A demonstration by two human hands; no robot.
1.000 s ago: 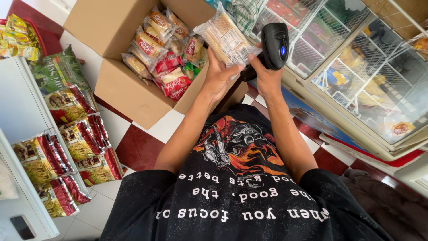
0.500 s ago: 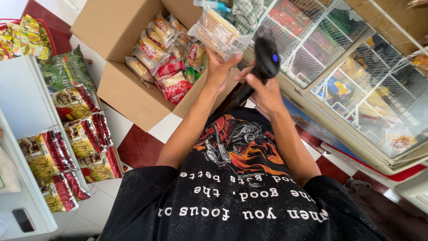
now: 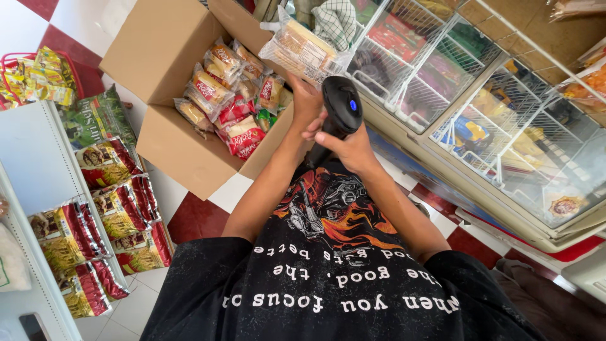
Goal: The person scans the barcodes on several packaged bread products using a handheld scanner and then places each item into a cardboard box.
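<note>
We hold a clear-wrapped snack packet (image 3: 302,49) in our left hand (image 3: 305,101), raised above the near corner of the open cardboard box (image 3: 165,60). The left grip is clamped on the packet's lower edge; most of the packet stands up and away beyond the fingers, tilted toward the freezer. Our right hand (image 3: 351,146) is closed around a black handheld scanner (image 3: 339,108), its head with a small blue light pointing up toward the packet. The scanner sits just below and right of the packet, the two hands touching or nearly so; we cannot tell which.

Box holds many red-and-cream snack packs (image 3: 235,101), loosely piled. Right of us, a glass-topped chest freezer (image 3: 505,139) with white wire baskets. Left, a white shelf (image 3: 44,158) carrying red-and-yellow packets (image 3: 120,215). Floor is red and white tile (image 3: 196,218).
</note>
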